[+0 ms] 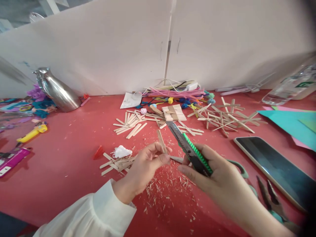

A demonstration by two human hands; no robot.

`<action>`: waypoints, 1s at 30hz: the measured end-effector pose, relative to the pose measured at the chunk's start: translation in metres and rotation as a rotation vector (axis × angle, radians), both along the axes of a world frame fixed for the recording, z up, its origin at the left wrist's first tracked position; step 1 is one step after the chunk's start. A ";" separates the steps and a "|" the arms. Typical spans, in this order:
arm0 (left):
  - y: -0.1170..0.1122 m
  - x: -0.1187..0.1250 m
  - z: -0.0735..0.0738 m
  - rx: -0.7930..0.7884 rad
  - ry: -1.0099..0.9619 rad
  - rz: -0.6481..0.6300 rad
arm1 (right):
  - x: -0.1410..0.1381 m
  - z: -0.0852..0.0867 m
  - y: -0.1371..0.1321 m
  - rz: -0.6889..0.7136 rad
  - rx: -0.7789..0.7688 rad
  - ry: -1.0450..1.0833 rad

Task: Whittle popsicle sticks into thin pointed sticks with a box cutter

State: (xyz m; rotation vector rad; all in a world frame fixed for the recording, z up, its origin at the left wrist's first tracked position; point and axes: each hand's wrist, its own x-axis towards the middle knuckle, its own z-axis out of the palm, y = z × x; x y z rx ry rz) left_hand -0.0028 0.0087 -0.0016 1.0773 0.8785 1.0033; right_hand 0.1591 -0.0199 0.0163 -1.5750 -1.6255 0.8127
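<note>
A flat, pale wooden craft stick (162, 141) is held tilted, its top leaning left. Just right of the stick, a green-and-black utility knife (189, 149) slants, its grey metal end pointing up-left.

My head camera looks onto a craft workspace: a red table (71, 141) bearing wooden sticks (140, 129), wood shavings (161, 194) and coloured paper (287, 125).

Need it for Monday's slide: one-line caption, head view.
Left hand grips a wooden stick, right hand a utility knife, above wood shavings on a red table.
</note>
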 end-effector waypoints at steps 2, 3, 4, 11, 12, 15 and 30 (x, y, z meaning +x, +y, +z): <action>-0.002 0.003 -0.001 -0.054 -0.052 -0.036 | -0.001 -0.001 0.002 0.025 0.013 0.011; -0.003 0.004 -0.001 -0.090 -0.079 -0.057 | -0.002 -0.002 0.003 0.041 0.023 0.022; -0.003 0.005 -0.001 -0.125 -0.104 -0.075 | -0.002 -0.003 0.003 0.066 0.027 0.036; -0.005 0.003 0.001 -0.129 -0.107 -0.136 | -0.001 -0.005 0.004 0.133 -0.014 0.088; -0.004 0.001 0.002 -0.083 -0.066 -0.125 | 0.000 -0.005 0.004 0.132 -0.015 0.083; 0.001 -0.008 0.005 0.089 0.133 -0.017 | 0.003 -0.005 0.004 0.144 -0.032 0.041; 0.011 -0.023 0.010 0.319 0.588 -0.041 | 0.016 -0.001 0.008 -0.005 0.152 -0.086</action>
